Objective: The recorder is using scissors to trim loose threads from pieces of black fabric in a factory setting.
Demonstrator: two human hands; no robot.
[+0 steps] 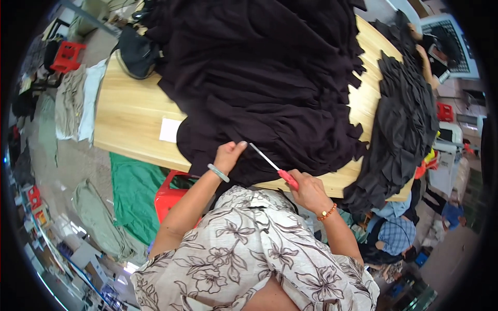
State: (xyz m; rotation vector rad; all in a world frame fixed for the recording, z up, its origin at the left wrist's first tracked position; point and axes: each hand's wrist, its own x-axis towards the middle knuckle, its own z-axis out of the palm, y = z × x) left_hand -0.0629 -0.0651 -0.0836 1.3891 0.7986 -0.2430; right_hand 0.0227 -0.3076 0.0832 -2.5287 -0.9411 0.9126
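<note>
A large heap of dark, almost black cloth (270,98) with ragged edges covers the middle of the table and hangs over its near edge. My left hand (227,157) has its fingers closed on the near part of this cloth, thumb toward the right. In my right hand (310,193) is a red-handled tool (271,163) with a long, thin metal shaft; its exact kind is not clear. The shaft slants up and left over the cloth, its tip just right of my left thumb. Whether the tip touches the cloth, I cannot tell.
The pale wooden table (129,111) holds a white paper (170,129), a black cap-like item (137,52) and more black cloth (399,129) along the right. A red stool (165,199) and green cloth (132,192) are at the near left. Another person's arm (426,65) shows far right.
</note>
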